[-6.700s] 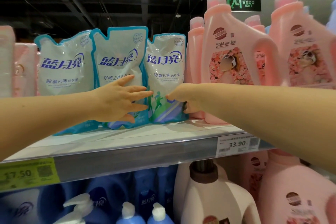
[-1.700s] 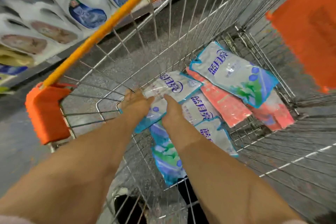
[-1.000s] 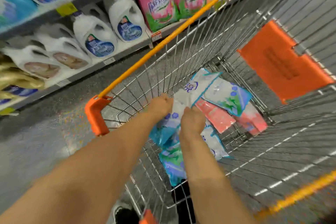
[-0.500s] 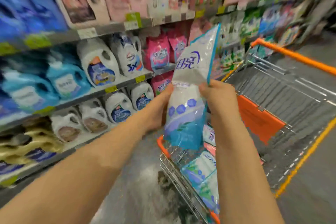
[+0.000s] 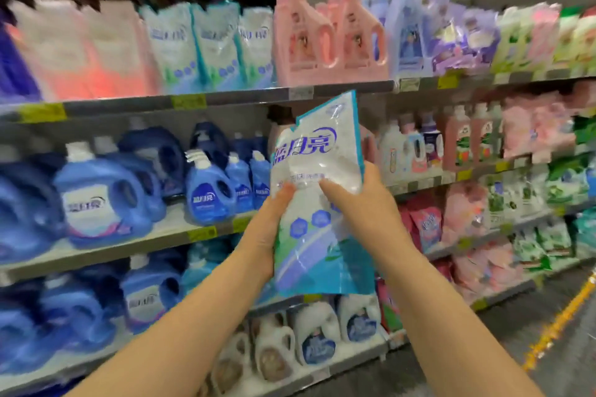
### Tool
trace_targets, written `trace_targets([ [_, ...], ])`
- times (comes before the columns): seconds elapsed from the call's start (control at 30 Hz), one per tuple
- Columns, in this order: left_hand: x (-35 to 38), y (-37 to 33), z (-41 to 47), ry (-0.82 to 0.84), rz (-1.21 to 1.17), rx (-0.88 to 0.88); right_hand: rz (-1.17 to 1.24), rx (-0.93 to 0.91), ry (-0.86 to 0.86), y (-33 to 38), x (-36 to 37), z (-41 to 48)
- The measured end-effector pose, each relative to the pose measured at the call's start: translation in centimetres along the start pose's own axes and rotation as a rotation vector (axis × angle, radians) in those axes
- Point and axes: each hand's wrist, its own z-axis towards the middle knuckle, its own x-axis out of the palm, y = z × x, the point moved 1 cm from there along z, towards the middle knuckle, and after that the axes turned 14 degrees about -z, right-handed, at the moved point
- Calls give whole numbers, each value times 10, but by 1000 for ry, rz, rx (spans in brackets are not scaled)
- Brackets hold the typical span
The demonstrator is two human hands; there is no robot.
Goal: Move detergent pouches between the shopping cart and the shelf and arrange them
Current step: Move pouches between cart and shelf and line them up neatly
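Pouch (image 5: 317,203) stands upright in mid-air between both hands, in front of the shelving and clear of it. It is white and blue with blue lettering across the upper half, and its top corner reaches almost to the edge of the top shelf (image 5: 242,97). The left hand (image 5: 267,226) grips the pouch's left edge, its fingers (image 5: 285,190) curled onto the front face. The right hand (image 5: 361,203) grips the right edge, thumb pressed on the front and the other fingers wrapped behind. Both forearms reach up from the bottom of the view.

On the top shelf, up and to the left of the held pouch, a row of like pouches (image 5: 209,48) stands upright side by side. Just right of that row stand pink bottles (image 5: 325,39). Blue bottles (image 5: 106,196) fill the lower shelves at left. The whole view is somewhat blurred.
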Motion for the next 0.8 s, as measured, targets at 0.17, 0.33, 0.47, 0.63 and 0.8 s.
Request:
trace_targets([
  [0.17,-8,-92,47,-37,105,357,97,-196,120,36,49,67],
  [0.33,6,-181,96,-66,420,783,117,-278,197,71,88,157],
  [0.47,13,-236,131,-8,607,932,233,-444,203,99,124,234],
  [0.63,20,-300,197,33,599,903,293,-545,234,130,149,331],
  [0.8,22,-361,280,141,628,900,193,-657,152,157,166,420],
])
